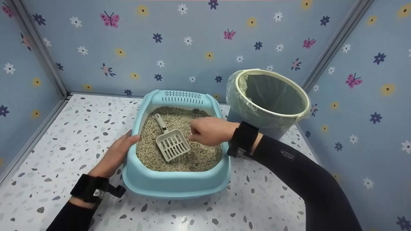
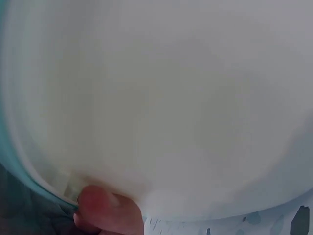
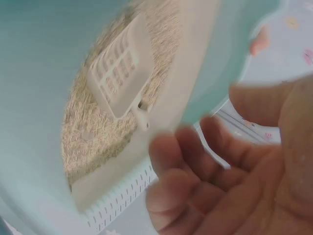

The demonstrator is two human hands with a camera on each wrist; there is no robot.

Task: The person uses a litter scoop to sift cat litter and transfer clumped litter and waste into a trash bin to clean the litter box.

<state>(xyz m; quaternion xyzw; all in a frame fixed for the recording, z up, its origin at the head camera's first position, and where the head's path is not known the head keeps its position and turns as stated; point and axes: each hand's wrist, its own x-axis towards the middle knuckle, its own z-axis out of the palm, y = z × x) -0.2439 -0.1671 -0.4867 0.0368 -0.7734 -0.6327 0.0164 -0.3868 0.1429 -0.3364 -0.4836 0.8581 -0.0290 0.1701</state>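
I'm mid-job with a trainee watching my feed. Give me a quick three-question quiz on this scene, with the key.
1. True or false: the slotted scoop lies on the litter.
2. In the head view, where does the lined bin stand relative to the blue tray?
A) To the left
B) To the right and farther back
C) In front
3. Name it: which grip is over the litter with nothing in its fingers?

Key:
1. True.
2. B.
3. The right grip; the left grip is on the tray's edge.
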